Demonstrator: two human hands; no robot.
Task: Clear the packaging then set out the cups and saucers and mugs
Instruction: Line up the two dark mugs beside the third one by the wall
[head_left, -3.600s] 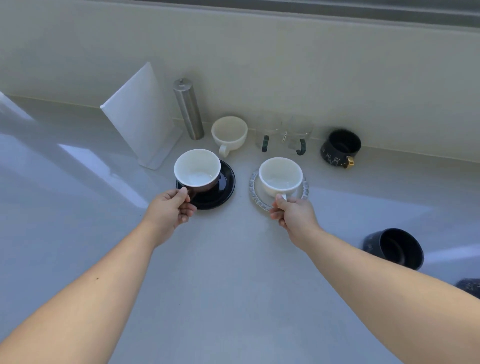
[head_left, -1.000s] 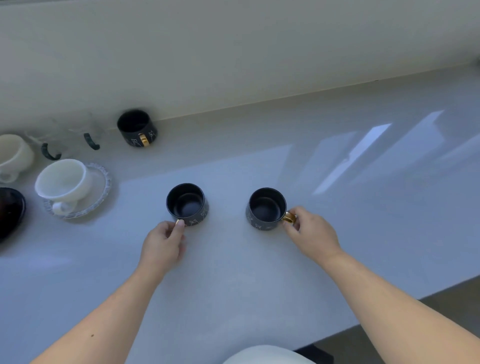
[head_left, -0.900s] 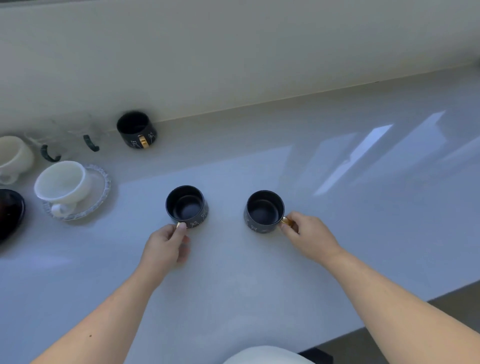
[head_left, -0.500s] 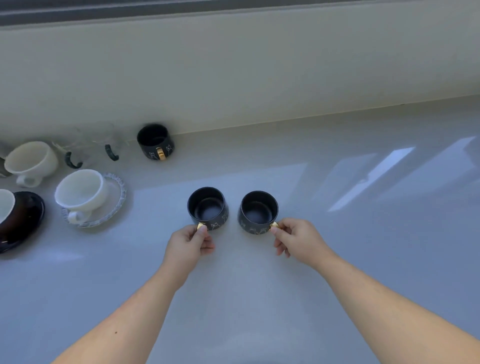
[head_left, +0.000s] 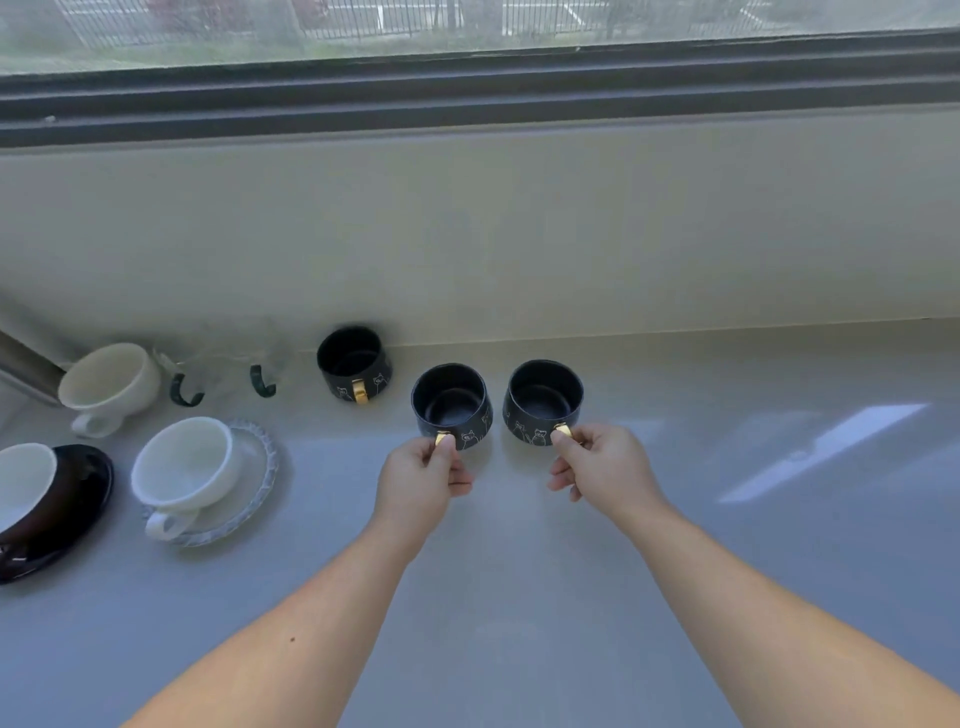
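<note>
Two hands (head_left: 423, 475) (head_left: 602, 465) pinch black mugs' (head_left: 451, 400) (head_left: 543, 397) handles; open counter (head_left: 753, 519) rightward.

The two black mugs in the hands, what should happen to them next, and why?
Probably slide them a little farther back, then let go. The left hand and right hand each pinch a gold handle, and the left mug and right mug sit just in front of the third black mug by the wall, so a small push would line all three up.
</note>
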